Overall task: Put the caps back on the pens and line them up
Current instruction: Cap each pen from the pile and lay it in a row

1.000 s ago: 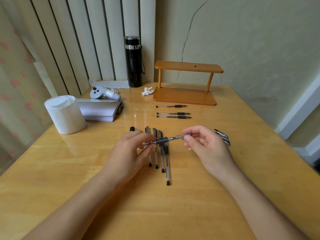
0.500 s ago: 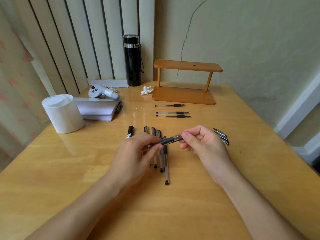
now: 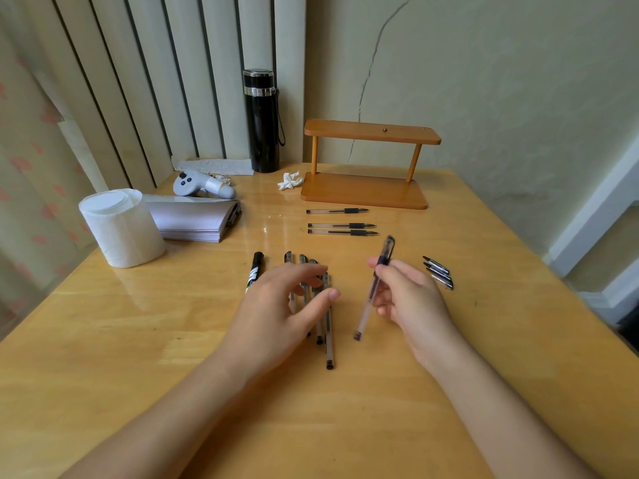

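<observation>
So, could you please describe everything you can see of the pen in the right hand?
The pen is a clear-barrelled stick pen with a dark grip, a dark cap on its far end and a small dark plug at its near end. The right hand pinches it near the grip, tilted steeply above the table, cap away from the person. It looks slightly motion-blurred.

Pens, capped and uncapped, plus loose caps on the tabletop

One clear-barrelled pen [image 3: 375,285] with a black grip and its cap on stands tilted off the tabletop [image 3: 138,357], cap end up and away, pinched in the right hand [image 3: 411,302]. A row of capped pens [image 3: 323,316] lies side by side pointing away (partly hidden under the left hand [image 3: 276,312]), their near ends uneven. Farther back three uncapped pens [image 3: 340,224] lie crosswise, roughly parallel, tips to the right. Three loose caps [image 3: 438,273] lie close together at the right, near the held pen.
</observation>
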